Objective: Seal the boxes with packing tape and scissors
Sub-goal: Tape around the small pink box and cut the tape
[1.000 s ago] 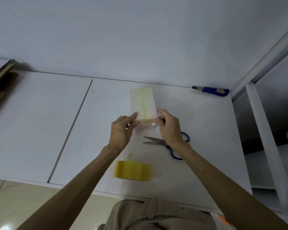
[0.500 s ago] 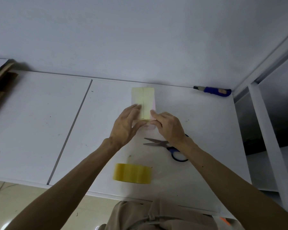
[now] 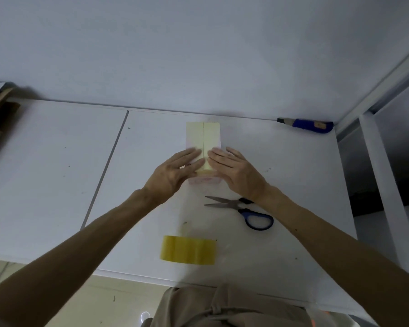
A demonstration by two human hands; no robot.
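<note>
I can read no text, label, brand or number on anything in front of me here.

Scissors (image 3: 232,204) right of tape roll (image 3: 188,250)

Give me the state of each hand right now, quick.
Left hand: open, flat, pressing the top of the box, gripping nothing.
Right hand: open, flat, pressing the box top beside the left, gripping nothing.
</note>
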